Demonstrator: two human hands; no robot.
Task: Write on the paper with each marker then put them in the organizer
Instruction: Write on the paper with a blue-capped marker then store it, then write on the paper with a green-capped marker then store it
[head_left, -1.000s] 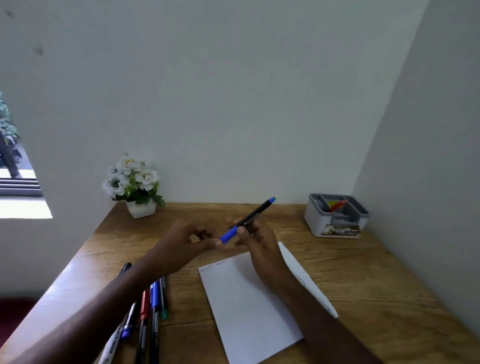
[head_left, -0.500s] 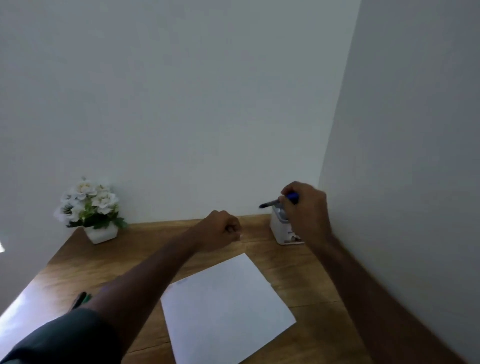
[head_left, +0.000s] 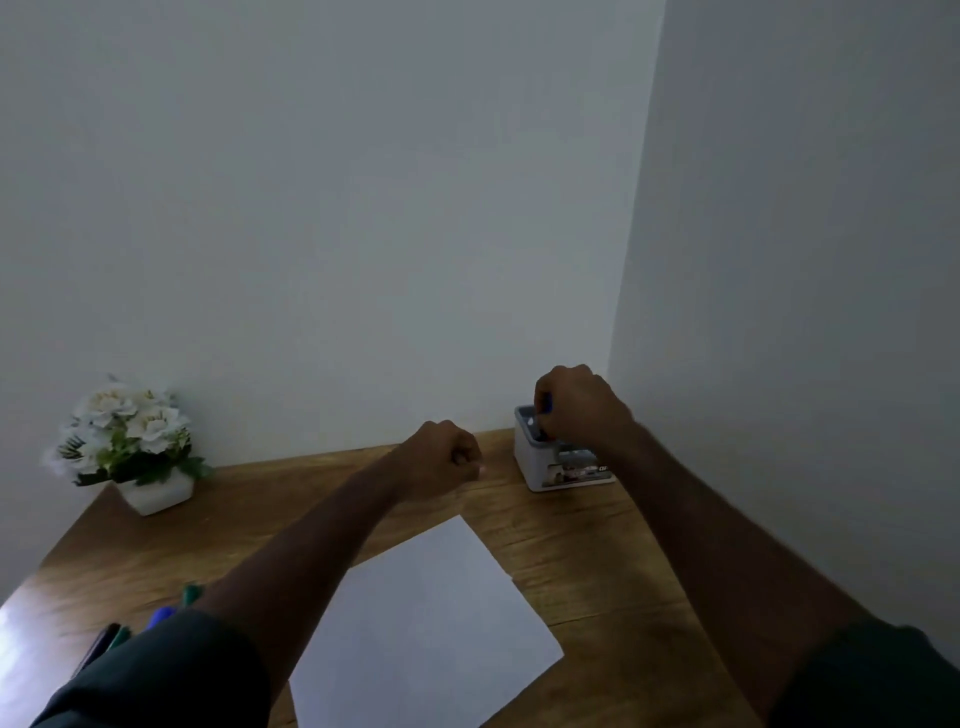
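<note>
The right hand reaches out on a straight arm to the far right corner of the desk, knuckles up and wrist bent down over the organizer. Its fingers are curled round a blue marker, of which only a short blue piece shows at the thumb side; the rest is hidden by the hand, so how deep it sits in the organizer cannot be told. The hand covers most of the organizer's top, and its heel lies just above the box's front rim.

The left hand is held out over the far middle of the desk, well left of the organizer and apart from it. It is balled into a loose fist, fingers tucked in and thumb across them; no object shows in it.

The paper lies flat between the two forearms, turned at an angle, its far corner near the left hand and its near edge at the front edge of the desk.

By the left sleeve, at the near left edge of the desk, lie the other markers; only green, blue and dark tips show. A white pot of flowers stands in the far left corner.
</note>
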